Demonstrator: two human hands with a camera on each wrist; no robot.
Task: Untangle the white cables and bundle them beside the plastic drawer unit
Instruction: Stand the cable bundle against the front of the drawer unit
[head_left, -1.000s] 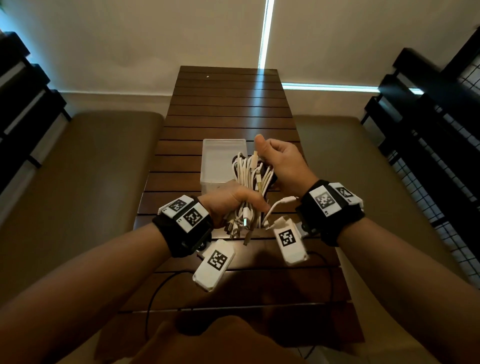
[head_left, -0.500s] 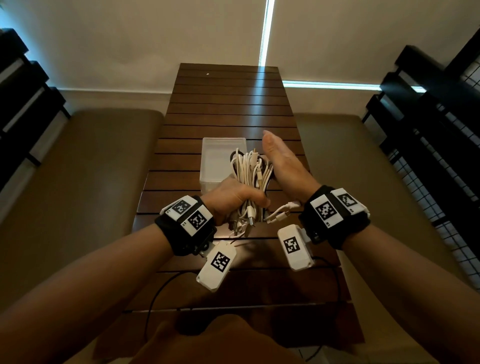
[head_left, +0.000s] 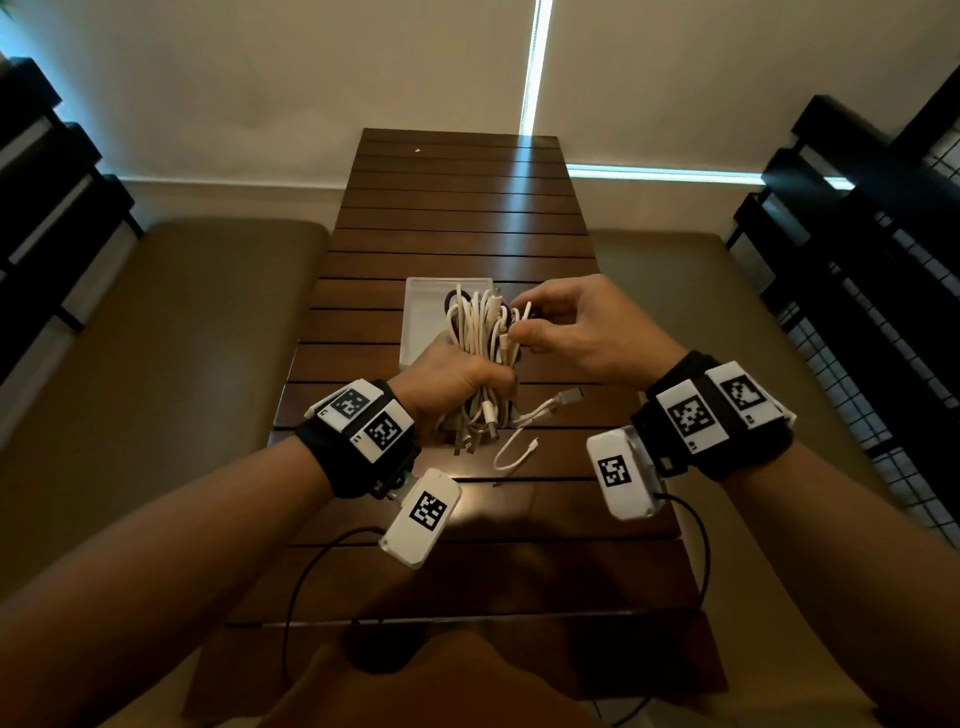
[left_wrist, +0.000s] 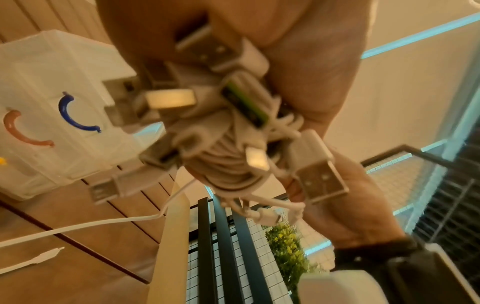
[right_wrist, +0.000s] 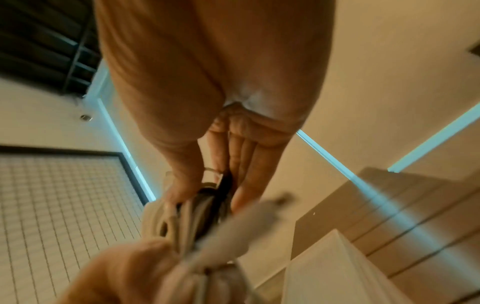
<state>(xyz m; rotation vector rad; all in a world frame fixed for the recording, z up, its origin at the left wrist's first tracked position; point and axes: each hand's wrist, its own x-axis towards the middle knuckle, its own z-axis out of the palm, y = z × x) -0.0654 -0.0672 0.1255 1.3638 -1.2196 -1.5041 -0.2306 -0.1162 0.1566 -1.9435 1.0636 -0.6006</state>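
My left hand (head_left: 480, 382) grips the lower half of an upright bundle of white cables (head_left: 478, 325) over the wooden table. Several USB plugs hang below the fist, seen close up in the left wrist view on the cable bundle (left_wrist: 233, 127) under the left hand (left_wrist: 311, 72). My right hand (head_left: 524, 322) pinches a black loop (head_left: 535, 313) at the bundle's upper right; in the right wrist view the black loop (right_wrist: 224, 185) sits between thumb and fingers. The translucent plastic drawer unit (head_left: 421, 322) stands just behind and left of the bundle. A short white cable (head_left: 514, 452) lies loose on the table.
The slatted wooden table (head_left: 457, 218) runs away from me, with padded benches left (head_left: 208, 338) and right (head_left: 701, 312). Black railings (head_left: 857, 260) stand at both sides. The drawer unit (left_wrist: 52, 102) has blue and orange handles. Thin black wrist-camera leads trail across the near table.
My right hand let go of the bundle's top, opened flat beside it, and now pinches the black loop at its upper right. The left hand kept its grip on the bundle.
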